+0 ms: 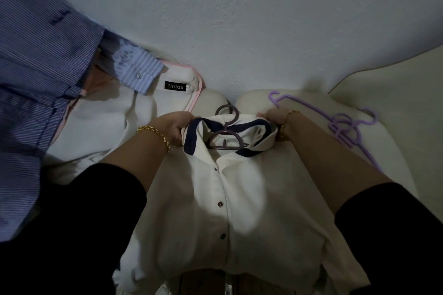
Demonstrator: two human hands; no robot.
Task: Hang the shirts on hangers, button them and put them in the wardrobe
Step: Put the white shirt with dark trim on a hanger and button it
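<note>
1. One white shirt (215,199) on one hanger (227,141); left hand (177,127) and right hand (275,118) each clutch a shoulder.
2. Left of the grip: striped shirt (36,79), labelled shirt (107,122). Right: purple hangers (345,127), count unclear.

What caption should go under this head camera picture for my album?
The left hand and right hand grip a navy-collared white shirt at its shoulders, over a dark hanger.

Dim light falls on a rough-textured whitish wall (239,19) spanning ten to two o'clock, below which two rounded cream cushions (254,99) sit near centre and a larger cream cushion (395,96) spreads toward three o'clock.
</note>
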